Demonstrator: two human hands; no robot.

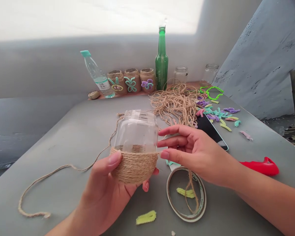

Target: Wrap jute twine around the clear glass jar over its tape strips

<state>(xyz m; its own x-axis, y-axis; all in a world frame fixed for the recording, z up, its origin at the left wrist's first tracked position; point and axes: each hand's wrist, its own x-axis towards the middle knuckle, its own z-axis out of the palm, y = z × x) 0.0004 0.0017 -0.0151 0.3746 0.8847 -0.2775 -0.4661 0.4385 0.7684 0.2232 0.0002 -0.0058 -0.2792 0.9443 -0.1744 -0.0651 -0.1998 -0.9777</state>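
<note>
A clear glass jar (137, 131) is tilted in front of me, its lower half wound with rows of jute twine (135, 167). My left hand (110, 183) grips it from below and the left, thumb pressed on the wound rows. At the jar's right side my right hand (194, 149) pinches the twine close to the top row, other fingers stretched toward the glass. More of that strand hangs beneath this hand into a tape roll (168, 193). A loose twine tail (68, 166) curves from behind the jar across the left of the table.
Behind lie a tangled twine heap (174, 101), coloured pipe-cleaner pieces (218, 113) and a phone (212, 131). Three twine-wrapped jars (131, 82), a water bottle (98, 77), a green bottle (161, 62) and two bare jars (181, 75) line the back. A red-handled tool (263, 166) lies right.
</note>
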